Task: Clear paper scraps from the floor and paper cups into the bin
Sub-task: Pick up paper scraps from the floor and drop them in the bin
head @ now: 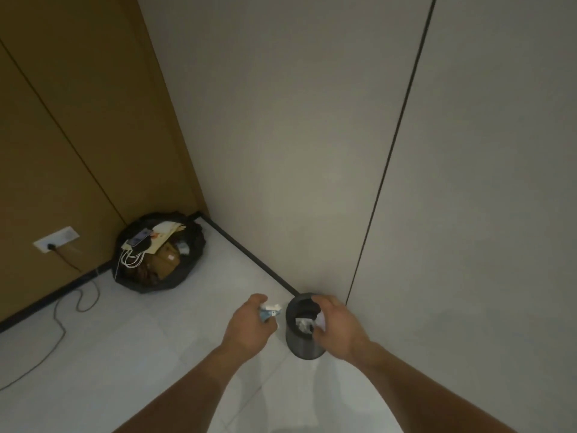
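Clutching paper scraps [271,311] — beside bin [300,346].

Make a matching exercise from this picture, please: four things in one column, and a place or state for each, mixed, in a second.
1. left hand
2. bin
3. black bag
4. wall socket

A. in the room's corner
B. on the brown wall
C. grips paper scraps
D. below the right hand

Pairs: 1-C, 2-D, 3-A, 4-B
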Available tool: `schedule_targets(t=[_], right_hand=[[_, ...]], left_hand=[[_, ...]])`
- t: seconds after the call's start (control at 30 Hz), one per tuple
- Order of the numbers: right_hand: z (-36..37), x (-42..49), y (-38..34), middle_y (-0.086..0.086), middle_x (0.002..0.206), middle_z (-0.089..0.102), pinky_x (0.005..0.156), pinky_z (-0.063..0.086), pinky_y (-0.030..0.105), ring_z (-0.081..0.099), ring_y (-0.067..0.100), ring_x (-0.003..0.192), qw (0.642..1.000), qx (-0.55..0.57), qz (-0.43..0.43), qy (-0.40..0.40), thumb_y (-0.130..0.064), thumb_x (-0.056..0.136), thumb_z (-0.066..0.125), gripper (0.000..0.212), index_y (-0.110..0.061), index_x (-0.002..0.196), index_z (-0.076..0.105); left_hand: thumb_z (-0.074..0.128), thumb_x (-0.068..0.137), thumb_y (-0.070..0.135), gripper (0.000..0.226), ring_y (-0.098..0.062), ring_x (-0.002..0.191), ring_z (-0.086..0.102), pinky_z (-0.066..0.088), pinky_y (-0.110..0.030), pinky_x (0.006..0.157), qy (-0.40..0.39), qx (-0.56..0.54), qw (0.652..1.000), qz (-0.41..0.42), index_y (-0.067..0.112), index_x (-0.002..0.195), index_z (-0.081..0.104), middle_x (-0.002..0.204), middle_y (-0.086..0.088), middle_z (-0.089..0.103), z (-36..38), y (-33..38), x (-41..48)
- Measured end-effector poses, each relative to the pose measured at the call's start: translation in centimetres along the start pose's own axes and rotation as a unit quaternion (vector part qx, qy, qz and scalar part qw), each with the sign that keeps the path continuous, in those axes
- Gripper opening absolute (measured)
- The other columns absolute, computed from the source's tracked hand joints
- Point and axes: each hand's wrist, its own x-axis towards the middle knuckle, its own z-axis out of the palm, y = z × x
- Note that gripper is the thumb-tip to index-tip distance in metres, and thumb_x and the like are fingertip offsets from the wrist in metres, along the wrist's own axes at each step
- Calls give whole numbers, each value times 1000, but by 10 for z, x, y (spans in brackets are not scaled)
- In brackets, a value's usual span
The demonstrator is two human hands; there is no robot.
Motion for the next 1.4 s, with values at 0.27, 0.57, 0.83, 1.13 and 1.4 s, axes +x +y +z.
schedule_targets(t=[0.27, 0.57, 0.83, 1.13, 1.4], right_hand=[[27, 103, 8, -3, 149, 37, 109, 34, 25, 41, 17, 133, 994, 17, 112, -1, -35, 89, 62, 65, -24, 147, 33], [93, 206, 38, -9, 145, 37, 106, 41, 22, 46, 11, 126, 958, 106, 263, -27, -20, 84, 59, 67, -27, 146, 33], [228, 305, 177, 0, 143, 43, 105, 45, 32, 47, 19, 127, 933, 145, 330, -9, -24, 88, 62, 63, -23, 145, 35], [358, 351, 293, 2, 156, 26, 114, 33, 40, 29, 25, 141, 918, 154, 363, 40, -31, 85, 67, 79, -21, 151, 24], [350, 316, 292, 3, 156, 24, 113, 35, 40, 25, 25, 142, 906, 156, 392, 33, -29, 83, 67, 82, -23, 151, 21]], left_hand=[[66, 87, 18, 53, -19, 108, 58, 46, -23, 92, -101, 28, 994, 30, 17, 135, 44, 126, -7, 57, -1, -11, 144], [61, 89, 26, 44, -14, 104, 56, 46, -21, 85, -233, 142, 959, 73, 21, 129, 45, 123, -1, 56, 38, -49, 309], [61, 88, 24, 50, -20, 114, 55, 43, -24, 88, -290, 191, 934, 87, 19, 135, 44, 129, -4, 55, 188, -143, 433], [67, 85, 24, 55, -14, 102, 57, 42, -24, 83, -311, 181, 930, 76, 20, 134, 43, 120, 0, 60, 327, -241, 496], [63, 84, 30, 61, -29, 115, 53, 47, -43, 95, -331, 255, 907, 58, 23, 138, 36, 131, -8, 46, 314, -239, 479]])
